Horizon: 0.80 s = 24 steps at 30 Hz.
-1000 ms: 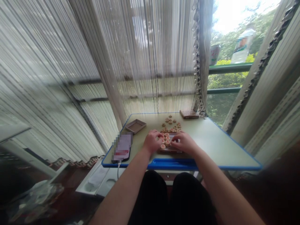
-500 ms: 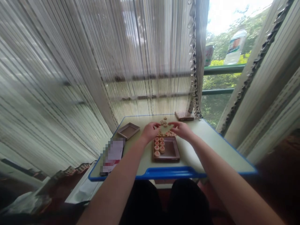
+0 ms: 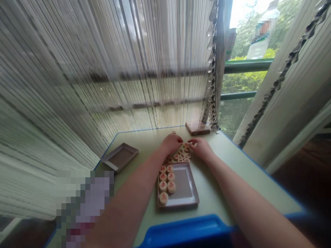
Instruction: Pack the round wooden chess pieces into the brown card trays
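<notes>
Several round wooden Chinese chess pieces (image 3: 176, 156) lie loose beyond an open tray (image 3: 192, 184) on the table. My left hand (image 3: 172, 143) hovers at their left, its fingers curved inward. From the right, my right hand (image 3: 201, 147) reaches in with thumb and fingers slightly apart, close to a loose piece (image 3: 186, 147). Neither hand plainly grips a piece. Inside the tray, pieces with red characters (image 3: 171, 176) stand in two columns along the left side. One more piece (image 3: 173, 132) lies past my left hand.
Another shallow tray (image 3: 121, 156) sits at the left, with a blurred-out phone-like object (image 3: 90, 203) nearer me. A flat brown box (image 3: 198, 127) lies at the far edge. The blue table edge (image 3: 186, 230) is close to me. String curtains (image 3: 155, 69) hang behind; a bottle (image 3: 262, 34) stands on the railing.
The view has moved closer to the table. My hands have come nearer each other among the loose pieces, and some far pieces are now hidden or shifted toward me.
</notes>
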### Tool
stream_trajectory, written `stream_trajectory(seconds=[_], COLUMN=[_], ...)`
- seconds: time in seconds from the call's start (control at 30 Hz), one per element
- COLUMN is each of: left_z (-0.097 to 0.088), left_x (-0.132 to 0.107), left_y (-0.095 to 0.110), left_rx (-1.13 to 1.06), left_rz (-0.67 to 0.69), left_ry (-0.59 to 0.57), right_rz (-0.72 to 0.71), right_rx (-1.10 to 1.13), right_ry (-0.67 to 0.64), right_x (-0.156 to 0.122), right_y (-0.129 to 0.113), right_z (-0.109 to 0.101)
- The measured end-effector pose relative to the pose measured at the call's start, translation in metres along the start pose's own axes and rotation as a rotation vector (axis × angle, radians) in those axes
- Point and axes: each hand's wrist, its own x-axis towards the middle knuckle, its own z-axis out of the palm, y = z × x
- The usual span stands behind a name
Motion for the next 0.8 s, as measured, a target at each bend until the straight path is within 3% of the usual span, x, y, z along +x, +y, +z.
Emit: stream_trajectory(seconds=[0.13, 0.37, 0.57, 0.8], left_z=[0.002, 0.006, 0.007, 0.005], left_x=[0.003, 0.002, 0.003, 0.004], left_y=[-0.001, 0.001, 0.000, -0.002], left_rx=[0.135, 0.260, 0.153, -0.103], left_rz=[0.074, 0.149, 0.098, 0.038], left_ry=[0.012, -0.090, -0.081, -0.050], right_rz=[-0.010, -0.021, -0.033, -0.076], right_rx=[-0.026, -0.081, -0.066, 0.063], right_ry=[-0.019, -0.073, -0.081, -0.006], right_x=[0.003, 0.004, 0.003, 0.005], right_y=[0.007, 0.012, 0.012, 0.010], right_z=[0.003, 0.007, 0.007, 0.007])
